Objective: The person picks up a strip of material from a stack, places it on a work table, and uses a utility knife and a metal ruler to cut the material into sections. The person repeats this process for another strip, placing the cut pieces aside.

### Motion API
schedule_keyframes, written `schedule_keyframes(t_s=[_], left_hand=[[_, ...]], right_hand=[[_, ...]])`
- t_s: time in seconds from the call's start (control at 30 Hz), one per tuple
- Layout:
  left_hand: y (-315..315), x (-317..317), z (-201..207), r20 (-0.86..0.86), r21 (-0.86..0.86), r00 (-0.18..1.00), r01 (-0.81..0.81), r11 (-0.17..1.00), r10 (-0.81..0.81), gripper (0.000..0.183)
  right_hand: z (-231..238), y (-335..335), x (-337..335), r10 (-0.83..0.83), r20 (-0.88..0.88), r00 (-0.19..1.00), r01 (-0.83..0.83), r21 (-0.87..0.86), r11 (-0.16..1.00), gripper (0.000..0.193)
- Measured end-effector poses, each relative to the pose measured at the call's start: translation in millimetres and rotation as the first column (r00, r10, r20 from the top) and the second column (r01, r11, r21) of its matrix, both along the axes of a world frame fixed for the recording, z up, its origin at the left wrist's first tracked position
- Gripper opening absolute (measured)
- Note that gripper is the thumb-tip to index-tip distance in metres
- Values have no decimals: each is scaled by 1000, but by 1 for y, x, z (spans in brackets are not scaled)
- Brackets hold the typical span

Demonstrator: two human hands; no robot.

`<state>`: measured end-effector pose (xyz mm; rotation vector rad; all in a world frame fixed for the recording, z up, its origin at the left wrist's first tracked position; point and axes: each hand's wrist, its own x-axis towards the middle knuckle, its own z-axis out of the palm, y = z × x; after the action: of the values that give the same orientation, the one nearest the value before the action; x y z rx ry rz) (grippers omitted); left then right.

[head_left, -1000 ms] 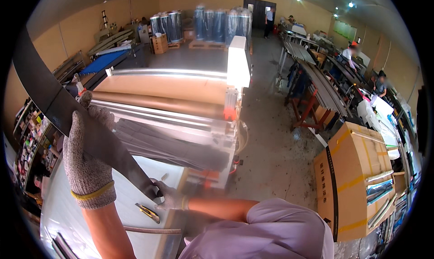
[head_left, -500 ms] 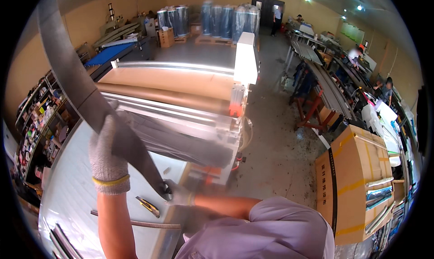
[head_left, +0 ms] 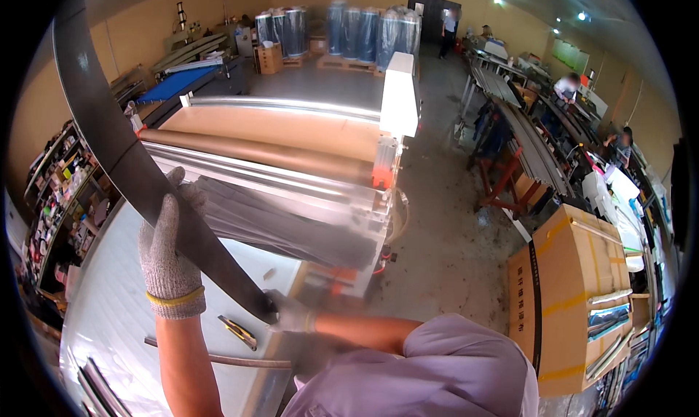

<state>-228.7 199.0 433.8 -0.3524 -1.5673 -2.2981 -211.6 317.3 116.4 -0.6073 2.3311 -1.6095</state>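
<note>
A long dark grey pole slants from the upper left down to the middle of the view. It looks smooth, with a faint seam across it, and it appears curved here. My left hand, in a grey knit glove with a yellow cuff, holds it partway along, with thumb and fingers on either side. At the pole's lower end is my right hand, also gloved and closed around that end; its fingers are partly hidden. Just below lies a yellow-and-black utility knife on the pale-topped table.
Beyond the table stands a roller machine with a brown bed and a white end housing. A thin dark strip lies near me. Crowded shelves line the left; a large cardboard box stands right. Several people work farther off.
The pole's upper part has swung a little to the left. My left hand has moved slightly left and down with it, and my right hand stays at the lower end.
</note>
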Motion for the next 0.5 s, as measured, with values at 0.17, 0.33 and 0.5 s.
schedule_keyframes(t_s=[0.17,0.33,0.5], left_hand=[[5,2,0,15,7,1000,5,1000,-6,57],[1,1,0,-18,-25,998,66,998,-66,56],[9,2,1,-22,-24,997,77,997,-78,55]], right_hand=[[-12,-2,1,-70,-120,990,70,-7,998,87],[-5,-3,1,-53,-90,995,55,10,998,89],[-11,-2,1,-57,-103,993,57,-1,998,91]])
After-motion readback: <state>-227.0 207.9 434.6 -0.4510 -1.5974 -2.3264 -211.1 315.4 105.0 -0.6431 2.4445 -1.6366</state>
